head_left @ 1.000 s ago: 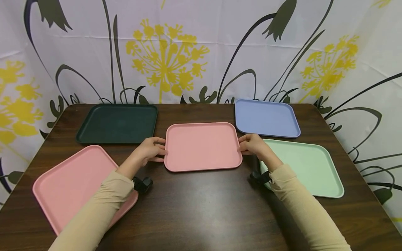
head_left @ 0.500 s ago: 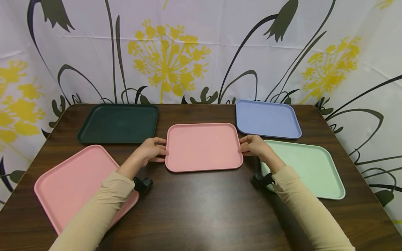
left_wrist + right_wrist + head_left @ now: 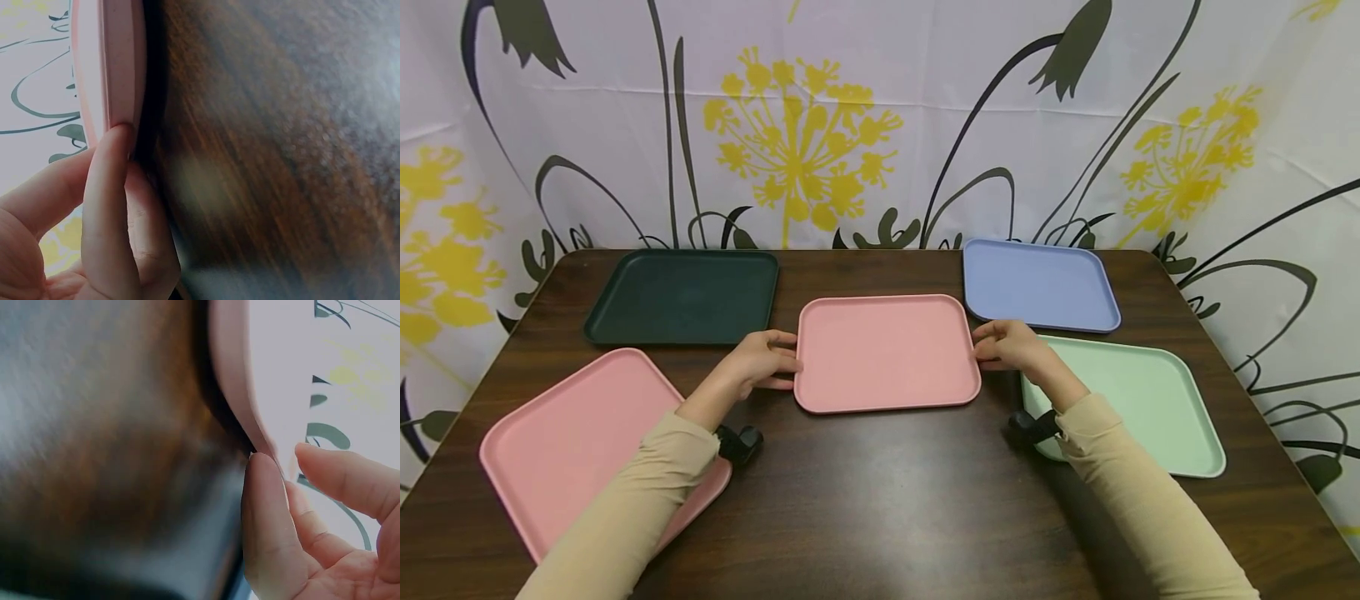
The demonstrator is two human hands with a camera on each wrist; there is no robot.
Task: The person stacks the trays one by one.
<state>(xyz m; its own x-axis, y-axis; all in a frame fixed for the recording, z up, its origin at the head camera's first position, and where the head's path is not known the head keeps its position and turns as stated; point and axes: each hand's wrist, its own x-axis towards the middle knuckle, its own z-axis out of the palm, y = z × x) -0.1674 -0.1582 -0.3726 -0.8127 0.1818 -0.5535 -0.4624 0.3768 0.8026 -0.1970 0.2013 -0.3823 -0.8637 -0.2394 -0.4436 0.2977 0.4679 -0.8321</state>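
Note:
In the head view a smaller pink tray (image 3: 887, 353) lies flat in the middle of the table, between both hands. My left hand (image 3: 760, 360) holds its left short edge; the left wrist view has fingertips (image 3: 115, 140) right against the outer side of the rim. At the opposite short edge, my right hand (image 3: 1007, 343) holds the tray, thumb overlapping the rim. The right wrist view shows a finger at the rim's outer side and the thumb (image 3: 340, 478) over the upper side.
A dark green tray (image 3: 685, 296) sits at the back left and a blue tray (image 3: 1037, 283) at the back right. Beneath the left forearm lies a larger pink tray (image 3: 580, 433); a mint green tray (image 3: 1138, 404) is partly under the right forearm. Patterned cloth (image 3: 880, 167) hangs behind the table.
The right wrist and forearm have shifted slightly to the right. Both hands stay at the same edges of the smaller pink tray, and the trays keep their places.

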